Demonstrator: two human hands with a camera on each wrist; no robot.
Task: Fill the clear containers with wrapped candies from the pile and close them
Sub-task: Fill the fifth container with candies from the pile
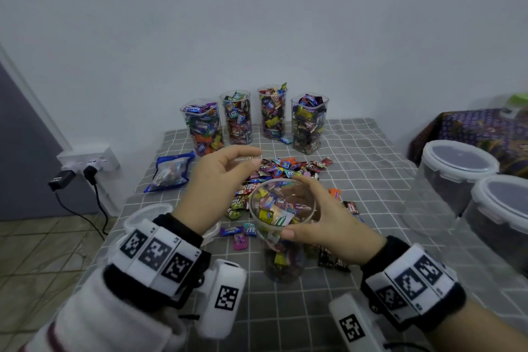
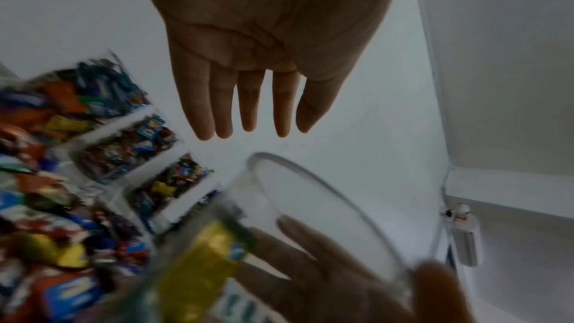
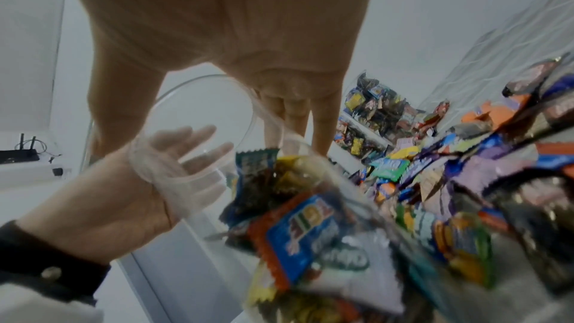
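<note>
Surface: grey checked tablecloth (image 1: 357, 146), pale wall behind.
Container: tall clear plastic container (image 1: 281, 226), part-filled, near the loose pile of wrapped candies (image 1: 288, 170).
Right hand (image 1: 323, 226): wrapped round its rim.
Left hand (image 1: 221, 168): fingers spread, empty, over pile.
Advice: keep rim level; drop small handfuls centrally.

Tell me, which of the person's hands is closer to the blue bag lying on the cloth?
Left. The left hand hovers open just right of the blue bag; the right hand grips the clear container farther right.
</note>
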